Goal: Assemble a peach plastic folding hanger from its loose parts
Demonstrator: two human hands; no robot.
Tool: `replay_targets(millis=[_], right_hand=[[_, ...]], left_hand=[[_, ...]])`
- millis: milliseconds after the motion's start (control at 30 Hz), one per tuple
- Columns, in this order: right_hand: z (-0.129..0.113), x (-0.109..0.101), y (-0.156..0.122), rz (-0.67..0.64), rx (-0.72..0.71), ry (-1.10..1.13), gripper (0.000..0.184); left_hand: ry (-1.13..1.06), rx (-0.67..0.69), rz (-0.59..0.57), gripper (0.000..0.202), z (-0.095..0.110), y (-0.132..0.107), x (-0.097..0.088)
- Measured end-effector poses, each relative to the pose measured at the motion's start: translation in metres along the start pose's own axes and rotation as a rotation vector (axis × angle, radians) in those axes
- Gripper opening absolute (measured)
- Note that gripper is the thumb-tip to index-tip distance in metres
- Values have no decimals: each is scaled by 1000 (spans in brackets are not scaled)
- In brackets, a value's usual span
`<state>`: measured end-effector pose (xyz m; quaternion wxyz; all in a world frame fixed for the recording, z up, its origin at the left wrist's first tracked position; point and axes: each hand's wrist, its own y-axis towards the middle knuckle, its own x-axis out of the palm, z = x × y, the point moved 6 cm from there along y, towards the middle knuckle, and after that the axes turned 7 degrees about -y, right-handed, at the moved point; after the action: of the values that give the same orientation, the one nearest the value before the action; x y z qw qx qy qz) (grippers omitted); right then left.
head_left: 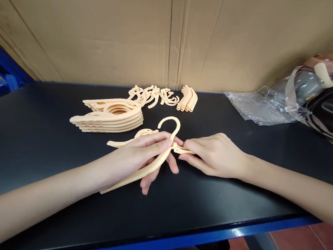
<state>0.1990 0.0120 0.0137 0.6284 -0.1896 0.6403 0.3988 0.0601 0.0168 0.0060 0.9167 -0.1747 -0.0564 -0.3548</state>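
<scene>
Between the left hand, grasping below the hook, and the right hand, pinching a side piece — the hanger looks light, stiff, best held near its joint.

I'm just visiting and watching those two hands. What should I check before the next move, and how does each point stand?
1. Left hand holds the hook near its base: ok.
2. Right hand grips the small piece beside that base: ok.
3. Small piece firmly joined to the hook: cannot tell; fingers cover part of it.
4. Stacked pieces lie apart from the right hand: ok.
5. Clear plastic bag away from both hands: ok.
</scene>
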Motion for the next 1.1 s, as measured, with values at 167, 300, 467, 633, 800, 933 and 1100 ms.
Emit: replay_targets(millis=[167, 300, 467, 633, 800, 933, 1100], right_hand=[[1, 0, -2, 36, 0, -28, 40], [-2, -2, -2, 89, -36, -47, 37], [-5, -8, -2, 174, -65, -63, 37], [-7, -12, -3, 242, -84, -102, 38], [-11, -14, -4, 296, -132, -155, 38], [-11, -14, -5, 311, -140, -166, 38], [-10, -13, -5, 293, -141, -160, 39]], left_hand=[[10, -4, 4, 23, 0, 2, -3], [-32, -14, 11, 20, -1, 2, -3], [-59, -21, 21, 15, -1, 2, -3], [-23, -53, 35, 18, -3, 3, -6], [23, -28, 54, 15, 0, 3, -7], [46, 4, 73, 14, 5, 3, -7], [80, 23, 67, 14, 7, 3, -6]])
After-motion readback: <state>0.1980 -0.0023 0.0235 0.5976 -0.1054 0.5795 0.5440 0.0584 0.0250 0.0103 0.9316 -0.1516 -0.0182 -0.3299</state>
